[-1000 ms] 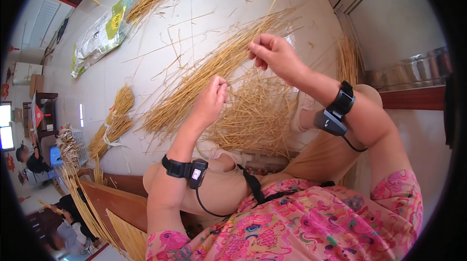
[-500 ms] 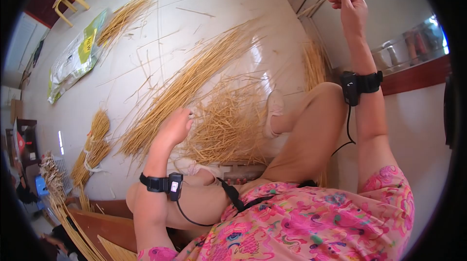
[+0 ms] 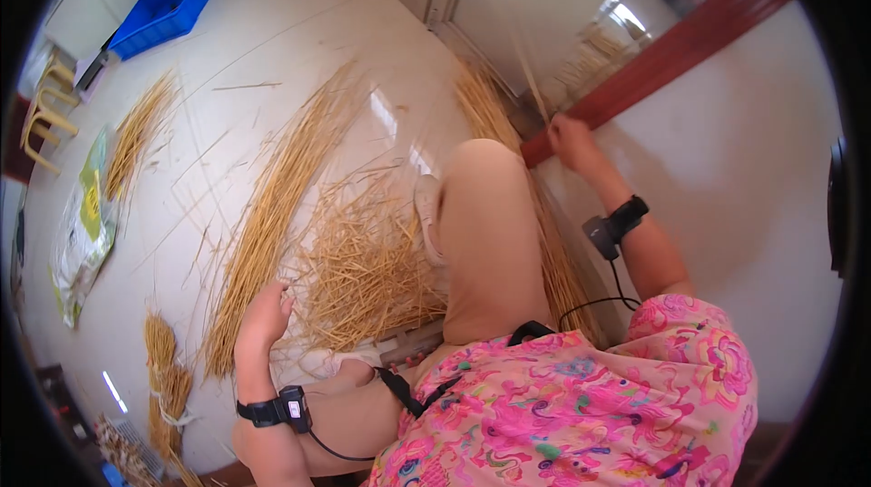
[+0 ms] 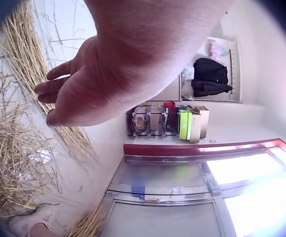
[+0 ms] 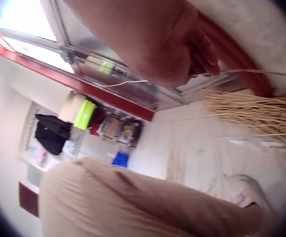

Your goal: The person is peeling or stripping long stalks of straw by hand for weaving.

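Note:
At the right, beside the wall, my right hand (image 3: 573, 146) pinches a thin straw (image 3: 531, 74) that slants up and away; in the right wrist view the hand (image 5: 195, 57) has curled fingers, and the straw (image 5: 266, 72) sticks out on both sides. A long bundle of stalks (image 3: 485, 101) lies along that wall, below the hand. My left hand (image 3: 262, 319) hovers near the long straw pile (image 3: 272, 215), and in the left wrist view the hand (image 4: 83, 89) has loosely bent fingers holding nothing. Short loose straws (image 3: 363, 278) lie heaped to its right.
A tied bundle (image 3: 165, 378) is at the lower left. A plastic bag (image 3: 86, 233) and a smaller straw pile (image 3: 141, 128) lie at the left. A blue crate (image 3: 168, 10) stands at the back left. My bent knee (image 3: 490, 215) rises between the heap and the wall.
The head view has swung to the right. My right hand has carried the straw from above the long pile over to the wall side. The left hand's fingers have loosened.

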The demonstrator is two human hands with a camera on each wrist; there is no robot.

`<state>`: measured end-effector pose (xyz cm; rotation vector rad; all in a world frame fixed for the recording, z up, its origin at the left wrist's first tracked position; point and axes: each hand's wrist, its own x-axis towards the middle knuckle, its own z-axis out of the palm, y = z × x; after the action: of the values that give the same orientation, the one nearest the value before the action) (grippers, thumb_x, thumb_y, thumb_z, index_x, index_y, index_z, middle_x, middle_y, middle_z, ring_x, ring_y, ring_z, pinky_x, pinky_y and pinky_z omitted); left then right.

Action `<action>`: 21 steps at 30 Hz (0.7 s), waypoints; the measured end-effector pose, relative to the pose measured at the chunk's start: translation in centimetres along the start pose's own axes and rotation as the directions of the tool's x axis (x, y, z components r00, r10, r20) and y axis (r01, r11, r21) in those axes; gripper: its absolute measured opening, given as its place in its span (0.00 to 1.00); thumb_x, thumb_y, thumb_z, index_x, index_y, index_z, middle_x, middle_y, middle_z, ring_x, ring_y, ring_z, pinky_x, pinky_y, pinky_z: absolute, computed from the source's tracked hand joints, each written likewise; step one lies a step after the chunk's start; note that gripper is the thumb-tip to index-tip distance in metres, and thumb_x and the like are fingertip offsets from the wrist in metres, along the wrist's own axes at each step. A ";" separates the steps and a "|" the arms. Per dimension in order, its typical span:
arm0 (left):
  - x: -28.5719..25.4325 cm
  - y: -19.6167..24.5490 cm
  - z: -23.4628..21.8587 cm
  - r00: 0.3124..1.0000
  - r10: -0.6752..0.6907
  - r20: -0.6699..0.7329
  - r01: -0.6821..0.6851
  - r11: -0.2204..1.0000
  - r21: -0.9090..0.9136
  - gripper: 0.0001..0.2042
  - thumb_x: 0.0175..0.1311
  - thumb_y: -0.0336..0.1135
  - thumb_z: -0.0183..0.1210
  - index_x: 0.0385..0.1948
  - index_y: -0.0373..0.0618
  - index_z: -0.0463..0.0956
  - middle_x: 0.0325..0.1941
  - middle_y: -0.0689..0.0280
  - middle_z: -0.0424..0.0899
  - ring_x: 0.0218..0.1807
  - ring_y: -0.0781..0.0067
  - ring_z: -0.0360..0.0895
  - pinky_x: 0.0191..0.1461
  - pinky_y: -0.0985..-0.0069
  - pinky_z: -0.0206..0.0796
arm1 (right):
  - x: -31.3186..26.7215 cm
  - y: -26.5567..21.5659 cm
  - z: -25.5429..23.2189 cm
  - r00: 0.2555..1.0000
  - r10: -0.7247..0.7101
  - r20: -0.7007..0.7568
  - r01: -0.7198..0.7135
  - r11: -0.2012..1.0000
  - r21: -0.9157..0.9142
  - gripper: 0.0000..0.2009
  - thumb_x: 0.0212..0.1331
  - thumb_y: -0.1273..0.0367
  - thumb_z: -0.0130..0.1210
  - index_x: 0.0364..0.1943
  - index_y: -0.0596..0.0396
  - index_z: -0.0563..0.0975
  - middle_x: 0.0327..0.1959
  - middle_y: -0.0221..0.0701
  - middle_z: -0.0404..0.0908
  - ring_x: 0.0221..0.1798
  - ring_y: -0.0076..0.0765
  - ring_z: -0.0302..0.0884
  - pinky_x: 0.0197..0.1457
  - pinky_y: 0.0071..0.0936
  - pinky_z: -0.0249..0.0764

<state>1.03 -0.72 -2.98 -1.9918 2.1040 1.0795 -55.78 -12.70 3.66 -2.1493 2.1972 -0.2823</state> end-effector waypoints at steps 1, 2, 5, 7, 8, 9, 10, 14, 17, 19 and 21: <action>0.3 -0.3 0.0 1.000 0.009 0.000 -0.009 1.000 0.001 0.14 0.59 0.33 0.55 0.45 0.38 0.72 0.45 0.49 0.78 0.48 0.47 0.73 0.52 0.62 0.65 | -1.6 2.0 2.3 0.997 0.040 0.065 -0.037 0.998 -0.045 0.08 0.57 0.69 0.47 0.29 0.60 0.74 0.30 0.51 0.77 0.36 0.59 0.75 0.39 0.48 0.71; 0.1 -0.3 0.2 1.000 0.011 0.012 -0.011 1.000 -0.002 0.14 0.59 0.33 0.55 0.45 0.38 0.72 0.45 0.49 0.78 0.49 0.47 0.73 0.52 0.62 0.65 | -3.8 4.3 4.7 0.989 0.087 0.123 -0.075 0.993 -0.094 0.09 0.56 0.69 0.46 0.29 0.61 0.74 0.30 0.52 0.77 0.36 0.60 0.75 0.40 0.49 0.71; 0.2 0.3 -0.1 0.998 -0.015 0.053 0.015 1.000 0.018 0.14 0.60 0.33 0.54 0.46 0.38 0.72 0.45 0.49 0.78 0.49 0.48 0.73 0.52 0.63 0.65 | -10.3 8.5 8.8 0.937 0.195 0.291 -0.160 0.977 -0.137 0.10 0.55 0.70 0.46 0.31 0.64 0.76 0.30 0.53 0.78 0.36 0.61 0.76 0.41 0.48 0.72; 0.5 -0.2 0.3 0.999 -0.014 0.050 0.013 1.000 0.020 0.14 0.60 0.33 0.54 0.46 0.38 0.73 0.46 0.49 0.78 0.49 0.48 0.74 0.52 0.63 0.66 | -13.5 8.2 8.9 0.835 0.322 0.447 -0.279 0.947 -0.161 0.10 0.53 0.71 0.48 0.34 0.64 0.77 0.32 0.54 0.78 0.37 0.59 0.77 0.43 0.46 0.73; 0.5 -0.3 0.6 0.998 -0.017 0.052 0.017 1.000 0.012 0.14 0.60 0.33 0.54 0.46 0.38 0.73 0.46 0.50 0.78 0.48 0.48 0.74 0.52 0.63 0.66 | -15.5 10.2 10.6 0.817 0.321 0.479 -0.243 0.945 -0.219 0.10 0.53 0.71 0.49 0.35 0.63 0.77 0.33 0.53 0.78 0.38 0.59 0.77 0.43 0.45 0.73; 0.5 -0.3 0.6 0.998 -0.025 0.055 0.025 1.000 0.005 0.14 0.60 0.33 0.54 0.46 0.38 0.73 0.45 0.49 0.78 0.48 0.48 0.74 0.52 0.62 0.66 | -18.0 14.0 14.3 0.800 0.320 0.508 -0.206 0.941 -0.269 0.10 0.53 0.71 0.50 0.35 0.63 0.78 0.33 0.53 0.79 0.38 0.58 0.78 0.44 0.44 0.73; 0.5 -0.2 0.6 0.998 -0.033 0.059 0.033 0.999 -0.002 0.14 0.60 0.33 0.54 0.46 0.38 0.73 0.45 0.49 0.78 0.48 0.48 0.74 0.51 0.62 0.66 | -19.8 15.9 16.4 0.780 0.321 0.536 -0.166 0.933 -0.318 0.10 0.52 0.71 0.50 0.35 0.63 0.78 0.34 0.53 0.79 0.38 0.57 0.78 0.44 0.43 0.74; 0.7 -0.4 0.7 0.996 -0.036 0.077 0.037 0.999 -0.005 0.14 0.60 0.33 0.54 0.46 0.38 0.72 0.44 0.49 0.78 0.46 0.49 0.76 0.50 0.62 0.67 | -23.0 13.2 15.3 0.781 0.419 0.463 -0.298 0.902 -0.313 0.09 0.53 0.71 0.52 0.32 0.61 0.80 0.34 0.50 0.80 0.37 0.55 0.79 0.44 0.41 0.75; 0.6 -0.2 0.8 0.996 -0.052 0.073 0.053 0.998 -0.019 0.14 0.60 0.32 0.54 0.46 0.38 0.72 0.42 0.48 0.79 0.46 0.50 0.76 0.49 0.63 0.68 | -24.0 13.1 15.2 0.732 0.466 0.497 -0.290 0.874 -0.391 0.09 0.54 0.70 0.52 0.33 0.59 0.80 0.36 0.49 0.80 0.39 0.54 0.79 0.44 0.39 0.76; 0.5 -0.5 1.0 0.995 -0.047 0.082 0.049 0.999 -0.015 0.14 0.60 0.32 0.54 0.47 0.38 0.72 0.42 0.48 0.79 0.45 0.50 0.76 0.48 0.63 0.68 | -26.3 16.6 18.0 0.749 0.431 0.504 -0.235 0.883 -0.405 0.10 0.55 0.69 0.52 0.36 0.58 0.80 0.38 0.48 0.80 0.41 0.53 0.79 0.44 0.39 0.76; 0.6 -0.6 0.9 0.996 -0.045 0.080 0.046 0.999 -0.010 0.14 0.60 0.32 0.54 0.47 0.38 0.72 0.42 0.48 0.79 0.45 0.50 0.76 0.48 0.63 0.68 | -26.3 16.5 18.0 0.689 0.531 0.493 -0.362 0.842 -0.401 0.11 0.55 0.67 0.52 0.37 0.58 0.80 0.39 0.48 0.80 0.42 0.52 0.79 0.45 0.38 0.75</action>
<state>1.03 -0.71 -4.23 -1.9570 2.0082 1.1458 -68.27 12.10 -19.07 -1.3898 2.3331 0.6696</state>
